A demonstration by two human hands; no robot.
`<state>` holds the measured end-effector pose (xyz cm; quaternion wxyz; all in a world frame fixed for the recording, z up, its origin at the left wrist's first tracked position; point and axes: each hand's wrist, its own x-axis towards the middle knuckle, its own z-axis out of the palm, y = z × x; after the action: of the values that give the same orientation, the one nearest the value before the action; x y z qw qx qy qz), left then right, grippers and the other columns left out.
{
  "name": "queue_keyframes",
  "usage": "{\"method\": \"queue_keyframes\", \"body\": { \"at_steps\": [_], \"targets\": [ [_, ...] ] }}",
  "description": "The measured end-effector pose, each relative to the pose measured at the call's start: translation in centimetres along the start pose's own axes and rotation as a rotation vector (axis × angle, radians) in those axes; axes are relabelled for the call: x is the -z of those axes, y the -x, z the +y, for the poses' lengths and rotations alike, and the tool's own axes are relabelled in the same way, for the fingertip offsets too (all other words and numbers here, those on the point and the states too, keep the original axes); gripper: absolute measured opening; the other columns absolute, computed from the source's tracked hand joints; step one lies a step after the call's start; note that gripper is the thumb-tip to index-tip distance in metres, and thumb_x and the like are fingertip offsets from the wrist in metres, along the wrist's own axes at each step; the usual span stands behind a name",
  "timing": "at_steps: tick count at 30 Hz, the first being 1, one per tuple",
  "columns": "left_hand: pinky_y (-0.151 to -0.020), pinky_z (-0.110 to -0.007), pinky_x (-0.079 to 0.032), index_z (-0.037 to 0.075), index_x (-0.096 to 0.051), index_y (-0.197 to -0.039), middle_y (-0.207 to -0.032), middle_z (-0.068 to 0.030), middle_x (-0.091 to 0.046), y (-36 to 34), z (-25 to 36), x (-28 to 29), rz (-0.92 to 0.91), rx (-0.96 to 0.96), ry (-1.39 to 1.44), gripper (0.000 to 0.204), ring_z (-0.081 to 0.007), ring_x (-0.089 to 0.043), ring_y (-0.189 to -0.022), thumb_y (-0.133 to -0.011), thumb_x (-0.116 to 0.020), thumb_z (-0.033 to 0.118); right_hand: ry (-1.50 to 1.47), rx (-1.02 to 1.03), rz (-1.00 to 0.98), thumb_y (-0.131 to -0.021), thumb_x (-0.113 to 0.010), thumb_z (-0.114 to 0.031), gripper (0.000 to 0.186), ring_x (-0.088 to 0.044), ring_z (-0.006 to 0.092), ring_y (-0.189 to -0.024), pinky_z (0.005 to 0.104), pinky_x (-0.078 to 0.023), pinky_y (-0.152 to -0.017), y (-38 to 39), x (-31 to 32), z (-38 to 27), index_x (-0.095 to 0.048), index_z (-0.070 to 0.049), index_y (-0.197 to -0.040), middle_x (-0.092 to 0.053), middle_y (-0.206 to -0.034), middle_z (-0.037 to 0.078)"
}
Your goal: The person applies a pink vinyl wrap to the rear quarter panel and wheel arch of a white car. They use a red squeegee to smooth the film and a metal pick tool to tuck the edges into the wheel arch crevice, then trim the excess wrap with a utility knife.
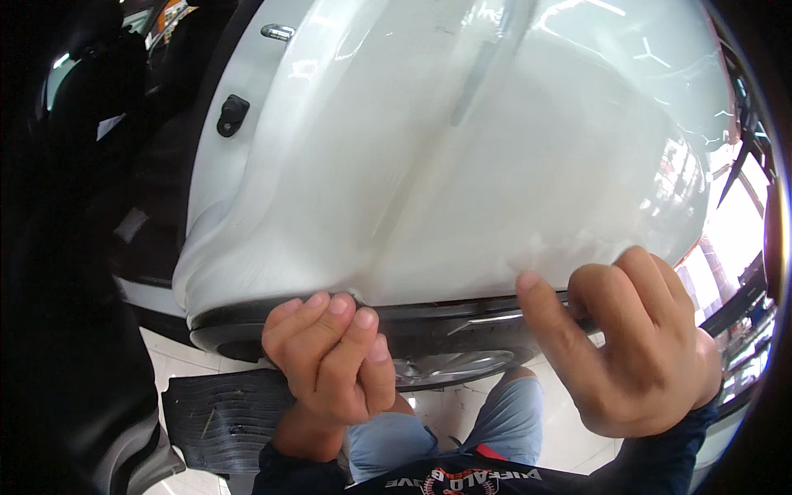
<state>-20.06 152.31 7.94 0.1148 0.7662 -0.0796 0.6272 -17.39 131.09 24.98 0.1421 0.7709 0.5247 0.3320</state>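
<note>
A glossy white car panel point(536, 148) fills the upper middle, with black trim point(433, 320) along its near edge. My left hand point(328, 363) has its fingers bent and pressed together, tips at the upper edge of the trim; what they grip, if anything, is hidden. My right hand point(623, 346) is at the panel's lower right edge, index finger reaching onto the white surface just above the trim, the other fingers curled over with their tips hidden.
A metal striker point(278, 32) and a black fitting point(233, 115) sit on the panel's left jamb, beside the dark car interior point(132, 206). Below are a chrome wheel point(454, 368), a black ribbed mat point(214, 421) and pale floor tiles. Bright reflections cover the right rim.
</note>
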Motion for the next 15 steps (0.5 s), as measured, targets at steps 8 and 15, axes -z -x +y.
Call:
{"method": "queue_keyframes", "body": {
  "at_steps": [8,15],
  "targets": [
    [-0.106,-0.047,-0.037,0.006,-0.061,-0.117,-0.118,-0.0113,-0.058,0.8,-0.8,0.5,-0.045,-0.047,0.031,0.027,-0.0267,-0.051,-0.117,-0.095,-0.051,0.018,0.072,0.122,0.012,-0.067,-0.078,-0.008,0.046,-0.047,0.0093,-0.055,0.025,-0.028,-0.044,0.7,-1.4,-0.8,-0.068,0.003,-0.11,-0.057,-0.07,0.007],
    [-0.108,-0.047,-0.036,0.005,-0.06,-0.121,-0.123,-0.0117,-0.057,1.2,-1.2,0.7,-0.077,-0.084,0.052,0.03,-0.0272,-0.049,-0.121,-0.098,-0.049,0.02,-0.03,0.104,-0.061,-0.066,-0.075,-0.003,0.039,-0.044,0.0089,-0.048,0.0235,-0.025,-0.04,-0.1,-1.9,-1.4,-0.067,0.007,-0.103,-0.054,-0.063,0.006]
  ]
}}
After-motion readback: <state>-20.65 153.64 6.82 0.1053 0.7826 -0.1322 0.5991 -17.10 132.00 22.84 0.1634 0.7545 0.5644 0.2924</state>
